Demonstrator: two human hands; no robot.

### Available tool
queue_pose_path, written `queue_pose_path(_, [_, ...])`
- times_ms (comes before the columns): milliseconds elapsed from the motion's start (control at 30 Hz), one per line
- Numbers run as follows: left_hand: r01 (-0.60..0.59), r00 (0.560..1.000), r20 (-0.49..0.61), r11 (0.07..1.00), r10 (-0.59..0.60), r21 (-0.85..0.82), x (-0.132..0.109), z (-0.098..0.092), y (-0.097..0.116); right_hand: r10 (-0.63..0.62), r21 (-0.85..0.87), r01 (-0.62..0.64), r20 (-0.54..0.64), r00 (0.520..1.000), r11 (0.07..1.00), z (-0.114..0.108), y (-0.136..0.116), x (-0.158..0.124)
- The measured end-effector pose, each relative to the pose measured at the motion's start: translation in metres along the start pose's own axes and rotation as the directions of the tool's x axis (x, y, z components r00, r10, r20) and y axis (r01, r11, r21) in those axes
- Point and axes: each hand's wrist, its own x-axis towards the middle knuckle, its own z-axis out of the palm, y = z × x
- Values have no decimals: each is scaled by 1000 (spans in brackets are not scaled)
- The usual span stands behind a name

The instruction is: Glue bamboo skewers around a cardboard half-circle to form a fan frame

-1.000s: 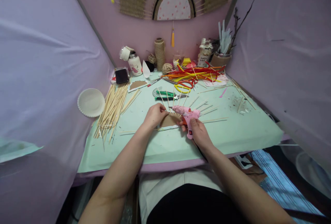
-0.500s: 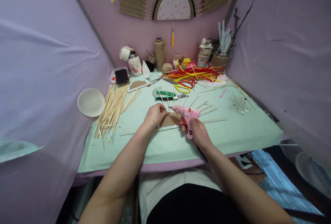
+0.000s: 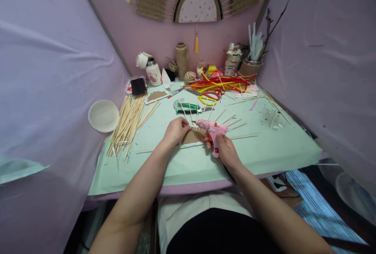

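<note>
My right hand (image 3: 226,150) is closed around the handle of a pink hot glue gun (image 3: 212,128), whose nozzle points left over a brown cardboard piece (image 3: 192,137). That piece lies on the mint-green table (image 3: 188,164) with thin wooden sticks (image 3: 235,123) fanning out from it. My left hand (image 3: 175,129) rests on the cardboard's left edge, fingers curled and pinching near a stick end; what they grip is too small to make out.
A heap of wooden skewers (image 3: 129,123) lies at the left beside a white paper plate (image 3: 103,116). Green-handled pliers (image 3: 189,107) sit behind the cardboard. Coloured pipe cleaners (image 3: 220,83), a twine spool (image 3: 181,59), a bottle (image 3: 152,72) and jars line the back. Fabric walls close both sides.
</note>
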Motion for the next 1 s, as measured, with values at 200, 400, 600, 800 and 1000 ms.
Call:
queue_pose_path(200, [-2, 1000, -5, 1000, 2, -2, -1, 0, 1, 28, -13, -28, -10, 1000, 1000, 1, -3, -1])
queue_pose_path(400, [-14, 1000, -10, 1000, 13, -5, -1, 0, 1, 6, -4, -6, -3, 1000, 1000, 0, -1, 0])
queue_pose_path(600, [-3, 1000, -4, 1000, 3, 0, -1, -1, 1, 23, -12, -23, -6, 1000, 1000, 0, -1, 0])
queue_pose_path(800, [0, 1000, -7, 1000, 0, -10, -1, 0, 1, 17, -15, -17, -4, 1000, 1000, 0, -1, 0])
queue_pose_path(1000, [-11, 1000, -2, 1000, 11, -11, -1, 0, 1, 13, -14, -13, -9, 1000, 1000, 0, 0, 0])
